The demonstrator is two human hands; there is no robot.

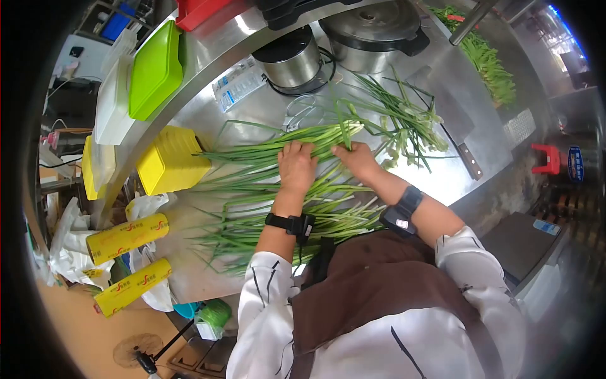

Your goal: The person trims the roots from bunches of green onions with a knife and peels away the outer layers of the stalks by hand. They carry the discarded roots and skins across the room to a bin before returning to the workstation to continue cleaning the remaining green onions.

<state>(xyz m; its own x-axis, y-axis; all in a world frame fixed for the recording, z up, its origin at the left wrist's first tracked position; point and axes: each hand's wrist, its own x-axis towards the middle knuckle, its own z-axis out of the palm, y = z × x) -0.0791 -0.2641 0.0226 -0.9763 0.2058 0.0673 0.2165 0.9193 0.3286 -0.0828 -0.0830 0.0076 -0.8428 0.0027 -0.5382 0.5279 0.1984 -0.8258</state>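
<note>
A bundle of scallions (252, 150) lies across the steel counter, its pale ends pointing right. My left hand (297, 165) is over the middle of the bundle, its fingers curled down on the stalks. To its right, my right hand (360, 159) is closed, thumb and fingers pinching a green scallion leaf (344, 129) that stands up across the bundle's pale end. More scallions (271, 221) are spread nearer my body, under and beyond my left wrist. Loose scallion trimmings (404, 126) are piled to the right of the bundle. My fingertips are partly hidden.
A knife (464, 148) with a wooden handle lies at the right. Scissors (303, 112), a small pot (291, 60) and a large lidded pot (369, 38) are behind the bundle. Yellow containers (173, 161) and yellow film rolls (128, 238) stand left. More greens (489, 66) lie far right.
</note>
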